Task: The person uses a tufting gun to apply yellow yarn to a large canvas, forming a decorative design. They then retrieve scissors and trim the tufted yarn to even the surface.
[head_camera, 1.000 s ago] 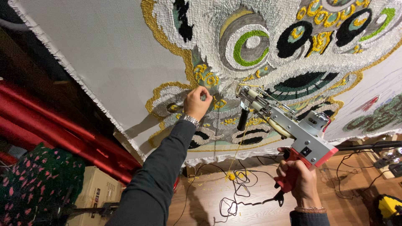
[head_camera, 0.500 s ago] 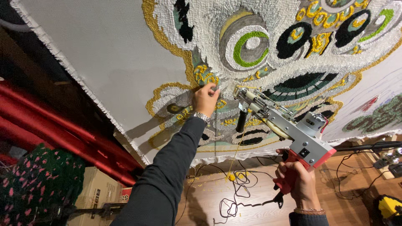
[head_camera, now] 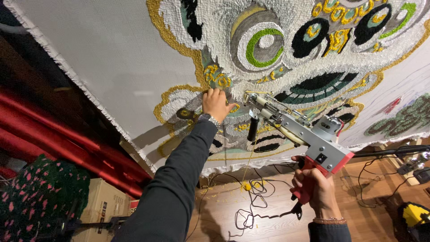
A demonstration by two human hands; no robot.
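1. The left hand presses spread fingers against the cloth, apparently steadying the yellow tufting beside the needle.
2. The right hand is wrapped tight around the tufting gun grip, its tip touching the cloth.
3. Bare cloth lies leftward; the frayed edge stays well apart.

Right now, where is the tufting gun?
In the head view, the tufting gun is right of centre, gripped by the right hand, its tip at the cloth beside the left hand.
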